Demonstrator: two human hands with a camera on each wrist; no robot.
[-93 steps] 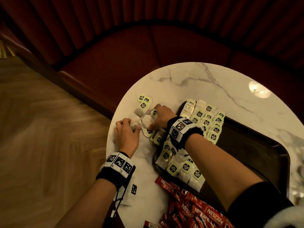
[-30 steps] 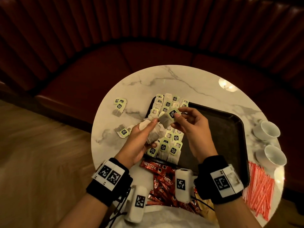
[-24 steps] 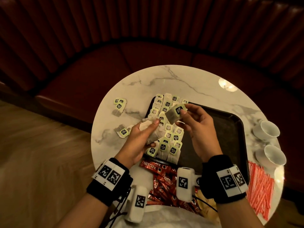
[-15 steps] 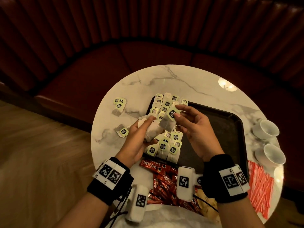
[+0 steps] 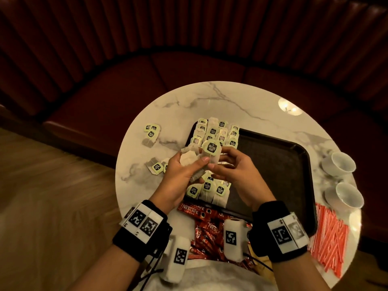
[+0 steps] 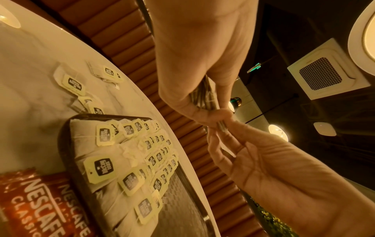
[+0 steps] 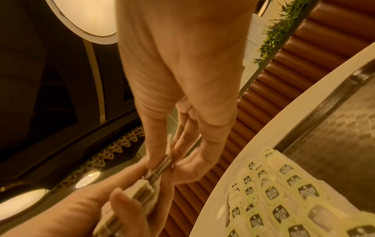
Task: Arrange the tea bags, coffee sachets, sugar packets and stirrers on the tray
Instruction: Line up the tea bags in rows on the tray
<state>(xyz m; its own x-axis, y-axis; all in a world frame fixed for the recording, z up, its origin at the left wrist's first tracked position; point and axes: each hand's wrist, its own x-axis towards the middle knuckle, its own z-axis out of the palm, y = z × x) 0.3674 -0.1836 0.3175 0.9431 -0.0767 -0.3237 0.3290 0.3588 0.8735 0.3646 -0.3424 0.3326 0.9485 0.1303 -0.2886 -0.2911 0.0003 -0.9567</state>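
Observation:
Both hands hover over the left end of the dark tray (image 5: pixel 273 175). My left hand (image 5: pixel 195 162) grips a small stack of tea bags (image 5: pixel 188 159), which the wrist views show edge-on (image 6: pixel 205 96) (image 7: pixel 138 195). My right hand (image 5: pixel 220 162) pinches one tea bag with a green tag (image 5: pixel 211 148) between thumb and fingers, right against the left thumb. Rows of tea bags (image 5: pixel 214 131) lie overlapped along the tray's left side. A few loose tea bags (image 5: pixel 151 133) (image 5: pixel 156 166) lie on the marble table to the left of the tray.
Red coffee sachets (image 5: pixel 201 225) are piled at the table's near edge, partly under my wrists. Red-and-white stirrers (image 5: pixel 329 238) lie heaped at the right. Two white cups (image 5: pixel 340 164) (image 5: pixel 348 196) stand right of the tray. A red bench curves behind the round table.
The right hand has brought its tea bag back down against the left hand's stack, so the two hands now touch. Earlier, both hands were gathering loose bags left of the tray.

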